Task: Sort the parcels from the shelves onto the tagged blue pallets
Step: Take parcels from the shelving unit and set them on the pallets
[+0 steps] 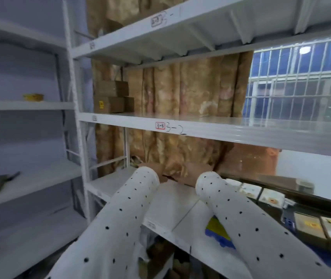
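Observation:
Both my arms, in white dotted sleeves, reach to the back of the lower white shelf (172,198). My left hand (157,171) and my right hand (194,171) lie close together against the brown curtain. A thin dark edge (170,177) shows between them; blur hides what it is and how my fingers lie. Three brown cardboard parcels (112,97) are stacked at the left end of the shelf marked 3-2. A blue pallet (218,235) with a yellow tag shows below my right arm.
Flat boxed parcels (309,225) lie low on the right beyond the shelf. The brown curtain (190,87) hangs behind the rack, with a barred window (301,81) to its right. A second white rack (25,105) on the left holds a small yellow item and a dark flat thing.

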Motion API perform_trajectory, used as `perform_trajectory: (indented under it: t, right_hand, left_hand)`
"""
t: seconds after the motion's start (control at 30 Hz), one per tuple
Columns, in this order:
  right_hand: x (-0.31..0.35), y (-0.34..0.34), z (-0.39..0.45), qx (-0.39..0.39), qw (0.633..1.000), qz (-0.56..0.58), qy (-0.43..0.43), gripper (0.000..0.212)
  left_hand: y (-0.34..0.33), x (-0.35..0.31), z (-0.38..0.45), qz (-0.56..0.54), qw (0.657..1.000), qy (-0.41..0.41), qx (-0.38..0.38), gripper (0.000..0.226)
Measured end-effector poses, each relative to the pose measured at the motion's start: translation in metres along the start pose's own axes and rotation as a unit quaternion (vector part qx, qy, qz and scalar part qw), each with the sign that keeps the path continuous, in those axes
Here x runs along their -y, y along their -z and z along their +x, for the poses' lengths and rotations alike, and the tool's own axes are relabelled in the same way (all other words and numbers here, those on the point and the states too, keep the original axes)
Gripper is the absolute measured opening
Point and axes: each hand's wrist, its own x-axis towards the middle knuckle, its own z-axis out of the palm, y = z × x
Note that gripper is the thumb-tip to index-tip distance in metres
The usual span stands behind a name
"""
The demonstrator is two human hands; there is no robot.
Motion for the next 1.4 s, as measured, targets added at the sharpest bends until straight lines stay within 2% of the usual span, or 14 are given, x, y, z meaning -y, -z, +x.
perform_trajectory:
  t: [0.13,0.2,0.33,0.43,0.53,0.7,0.9,1.13,1.3,1.4]
  right_hand:
    - [0.081,-0.011,0.041,-0.045,0.997,-0.024,0.058,0.052]
    - [0.119,-0.003,0.061,-0.053,0.993,-0.062,0.091,0.043]
    - [0.183,0.017,0.113,-0.136,0.980,-0.061,0.131,0.032]
    - [0.226,0.032,0.144,-0.175,0.971,-0.079,0.139,0.042]
    - [0.252,0.043,0.167,-0.157,0.972,-0.116,0.132,0.048]
    - [0.285,0.057,0.215,-0.175,0.971,-0.122,0.111,0.048]
    - [0.306,0.084,0.292,-0.205,0.968,-0.107,0.092,0.026]
    - [0.332,0.096,0.389,-0.215,0.973,-0.059,0.065,0.031]
    - [0.330,0.112,0.470,-0.227,0.969,0.091,0.043,0.026]
    - [0.342,0.104,0.509,-0.238,0.967,0.093,0.008,0.037]
  left_hand:
    - [-0.010,0.103,-0.009,0.009,0.997,0.067,-0.027,0.050]
    - [-0.007,0.146,-0.019,0.006,0.995,0.091,-0.029,0.050]
    - [0.009,0.237,-0.033,-0.021,0.988,0.144,-0.058,0.046]
    - [0.018,0.298,-0.040,-0.015,0.981,0.179,-0.066,0.053]
    - [0.022,0.350,-0.028,-0.011,0.978,0.195,-0.079,0.061]
    - [0.046,0.403,0.003,-0.019,0.977,0.175,-0.117,0.062]
    - [0.062,0.451,0.063,-0.011,0.975,0.169,-0.142,0.065]
    - [0.074,0.520,0.142,0.018,0.972,0.193,-0.132,0.069]
    - [0.097,0.561,0.191,0.004,0.963,0.177,-0.204,0.062]
    - [0.090,0.581,0.223,-0.047,0.958,0.169,-0.227,0.057]
